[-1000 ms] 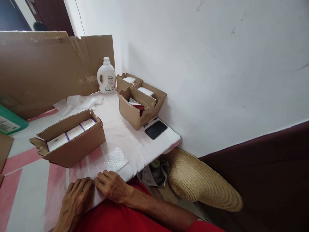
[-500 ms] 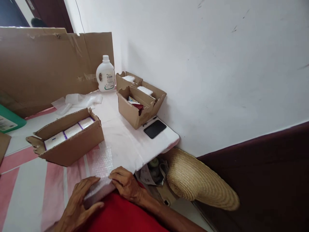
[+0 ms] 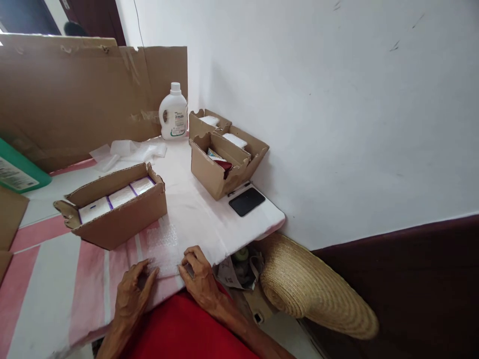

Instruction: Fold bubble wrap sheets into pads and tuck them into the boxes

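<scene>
A folded sheet of clear bubble wrap (image 3: 163, 248) lies near the front edge of the table (image 3: 48, 279), which has a pink and white striped cloth. My left hand (image 3: 132, 293) grips its left side with curled fingers. My right hand (image 3: 198, 275) pinches its right side. Whatever is inside the wrap is hidden. Just behind stands an open cardboard box (image 3: 114, 212) holding three white packs with purple edges.
A second open cardboard box (image 3: 224, 162) with divided compartments sits by the wall, a black phone (image 3: 246, 201) beside it. A white bottle (image 3: 173, 112), crumpled plastic (image 3: 127, 149), a cardboard sheet (image 3: 75, 94) and a green item (image 3: 17, 172) stand behind. A straw hat (image 3: 318, 294) lies below the table corner.
The flat bubble wrap was folded toward me and now lies narrower. Both hands shifted from pressing its near edge to holding its two sides.
</scene>
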{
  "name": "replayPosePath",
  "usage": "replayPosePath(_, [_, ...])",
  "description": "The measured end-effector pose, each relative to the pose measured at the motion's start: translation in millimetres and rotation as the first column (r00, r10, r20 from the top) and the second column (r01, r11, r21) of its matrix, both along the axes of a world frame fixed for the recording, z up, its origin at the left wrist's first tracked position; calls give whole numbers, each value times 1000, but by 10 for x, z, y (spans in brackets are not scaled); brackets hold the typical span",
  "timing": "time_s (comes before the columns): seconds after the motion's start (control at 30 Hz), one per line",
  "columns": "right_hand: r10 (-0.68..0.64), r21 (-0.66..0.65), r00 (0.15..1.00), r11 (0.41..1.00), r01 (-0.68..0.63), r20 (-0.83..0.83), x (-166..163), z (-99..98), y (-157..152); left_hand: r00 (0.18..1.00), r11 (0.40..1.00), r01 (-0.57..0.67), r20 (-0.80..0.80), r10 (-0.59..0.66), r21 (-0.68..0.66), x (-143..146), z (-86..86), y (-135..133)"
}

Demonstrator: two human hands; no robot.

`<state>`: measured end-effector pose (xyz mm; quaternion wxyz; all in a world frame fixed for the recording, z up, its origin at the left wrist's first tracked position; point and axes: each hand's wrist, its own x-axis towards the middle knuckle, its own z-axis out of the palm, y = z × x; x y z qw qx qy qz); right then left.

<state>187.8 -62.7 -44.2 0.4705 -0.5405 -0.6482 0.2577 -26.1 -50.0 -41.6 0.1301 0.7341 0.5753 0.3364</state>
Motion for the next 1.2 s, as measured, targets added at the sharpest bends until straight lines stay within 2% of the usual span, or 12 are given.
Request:
replayPosePath(0.17, [-12, 45, 996, 999, 8, 89, -10, -21, -21, 990, 976, -39, -121, 66, 216, 93, 79, -68])
replayPosePath(0.23, [15, 109, 986, 993, -34, 169, 25, 6, -26, 978, 951, 55, -210, 11, 303, 93, 136, -97])
replayPosePath(0.37, [179, 171, 899, 949, -265, 400, 150, 41, -21, 902, 904, 332, -372, -221, 269, 26, 147, -109])
replayPosePath(0.57, [240, 136, 815, 923, -360, 528, 236, 42, 101, 901, 897, 354, -354, -251, 264, -42, 152, -15])
replayPosePath(0.63, [262, 147, 818, 911, -385, 512, 235, 109, 129, 905, 897, 372, -310, -293, 239, -58, 208, 9])
replayPosePath(0.73, [292, 126, 887, 926, -356, 356, 222, 258, 141, 945, 940, 312, -144, -293, 137, -71, 301, 33])
replayPosePath(0.83, [238, 40, 952, 968, -249, 192, 172, 337, 200, 989, 987, 148, -14, -150, -66, -41, 352, 83])
replayPosePath(0.93, [161, -66, 973, 986, -152, 165, 88, 277, 340, 999, 979, 38, -16, -42, -198, 25, 354, 160])
replayPosePath(1.0, [123, -129, 972, 987, -99, 200, 40, 205, 434, 997, 994, -20, -71, 13, -108, 67, 342, 194])
replayPosePath(1.07, [97, -161, 963, 985, -57, 253, 15, 152, 488, 988, 996, -31, -147, 44, 88, 96, 317, 194])
replayPosePath(1.13, [72, -138, 948, 990, -30, 310, 10, 138, 489, 971, 969, 81, -240, -22, 235, 116, 267, 161])
replayPosePath(1.2, [30, -56, 928, 998, -10, 371, 12, 153, 442, 928, 931, 244, -345, -143, 270, 136, 177, 109])
